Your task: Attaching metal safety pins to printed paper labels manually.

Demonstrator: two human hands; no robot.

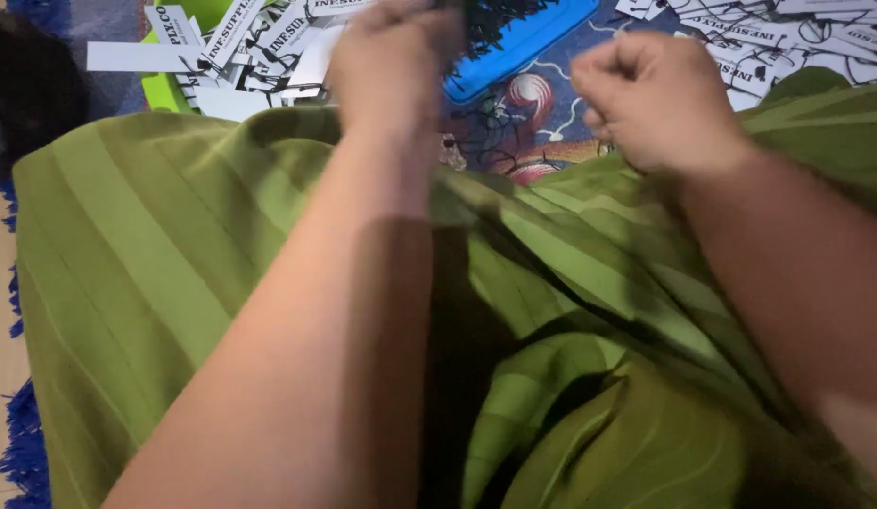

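Your two bare hands are raised over your lap, well apart from each other, at the far edge of the green striped cloth that covers your knees. Your left hand is blurred, fingers bunched and pointing away from you; something dark shows at its fingertips, but what it grips — if anything — cannot be told. Your right hand is curled into a loose fist, knuckles up, and whether it pinches anything cannot be told either.

Just beyond the left hand lies a blue plastic tray with dark thin pieces in it. Between the hands and below the tray, a patterned mat in blue and red shows thin black strings lying across it. Far left, white paper tags with black print are heaped over a bright green container; more of the same tags lie scattered far right, beyond the right hand. A blue fringe edges the floor near left.
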